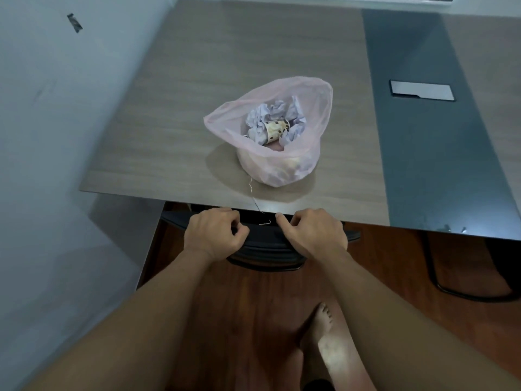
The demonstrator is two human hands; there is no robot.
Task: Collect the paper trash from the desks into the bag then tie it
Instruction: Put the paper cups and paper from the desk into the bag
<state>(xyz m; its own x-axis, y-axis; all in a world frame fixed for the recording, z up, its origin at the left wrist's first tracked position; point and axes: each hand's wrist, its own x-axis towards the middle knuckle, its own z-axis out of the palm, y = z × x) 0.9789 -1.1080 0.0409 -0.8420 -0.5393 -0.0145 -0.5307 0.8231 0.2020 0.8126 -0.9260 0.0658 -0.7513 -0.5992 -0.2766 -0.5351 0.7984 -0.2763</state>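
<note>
A pink see-through bag stands open on the wooden desk. Inside it lie crumpled white paper and a dotted paper cup. A thin string runs from the bag's base to the desk's front edge and hangs over it. My left hand hovers just below that edge with its fingers curled in and nothing in them. My right hand is beside it. Its index finger and thumb are slightly apart near the string's loose end, without touching it.
A black chair is pushed under the desk below my hands. A dark strip runs along the desk's right side with a white rectangular plate set in it. A pale wall borders the left. My bare foot rests on the wooden floor.
</note>
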